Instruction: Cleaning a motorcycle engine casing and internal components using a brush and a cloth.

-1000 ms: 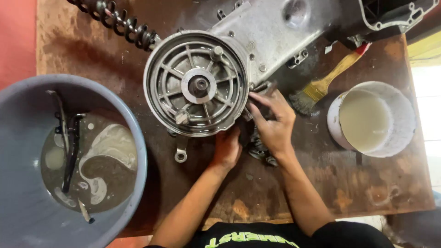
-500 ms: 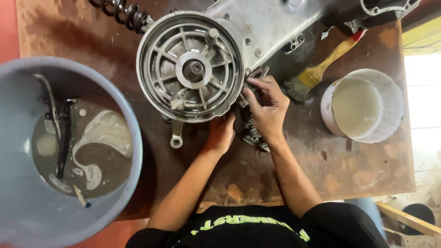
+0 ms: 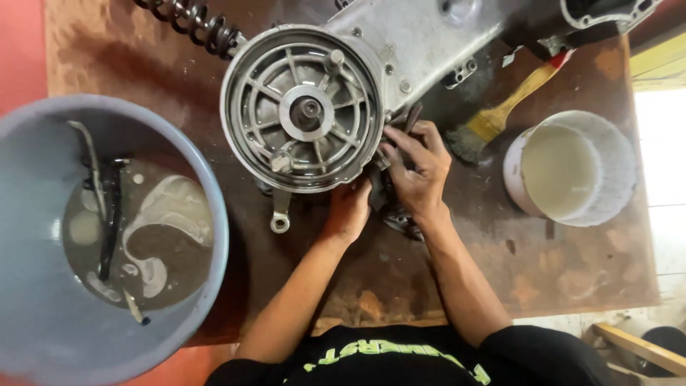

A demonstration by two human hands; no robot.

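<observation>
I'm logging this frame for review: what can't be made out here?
- Head view: left hand fingertips, tucked under the round finned housing.
- Dark part below the right hand: mostly covered by both hands.
- Coil spring: cut off by the top edge.
- Parts in the basin: blurred by murky liquid.

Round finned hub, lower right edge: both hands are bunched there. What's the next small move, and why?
Probably keep the left hand braced under the round finned hub while the right hand works the small dark part at the rim. Its fingers already pinch there; the part itself is mostly hidden.
</observation>
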